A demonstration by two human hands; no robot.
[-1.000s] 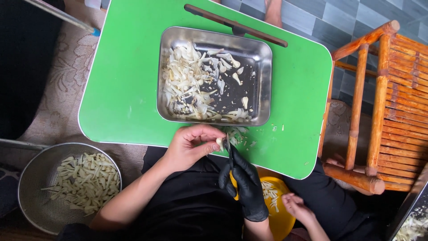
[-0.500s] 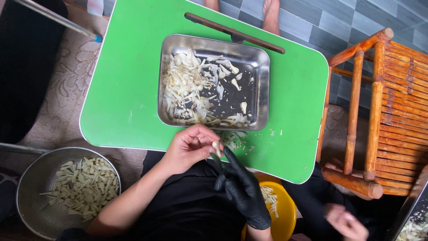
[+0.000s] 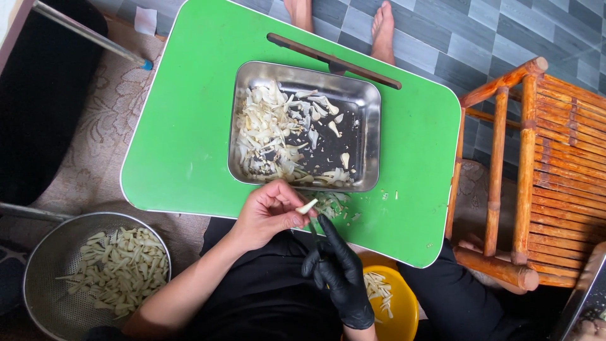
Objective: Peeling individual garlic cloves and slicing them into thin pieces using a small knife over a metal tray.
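The bare left hand (image 3: pixel 268 213) pinched a pale garlic clove (image 3: pixel 307 206) between thumb and fingertips, just above the near edge of the green table (image 3: pixel 189 126). The right hand (image 3: pixel 338 271), in a black glove, was closed around a thin dark tool, probably a small knife (image 3: pixel 314 230), though the blade was hard to see; its tip was just beside the clove. Behind them on the table stood a steel tray (image 3: pixel 372 126) with pale peels. A metal colander (image 3: pixel 44 252) with peeled cloves stood on the floor at the left, and a yellow bowl (image 3: pixel 404 309) lay under the right hand.
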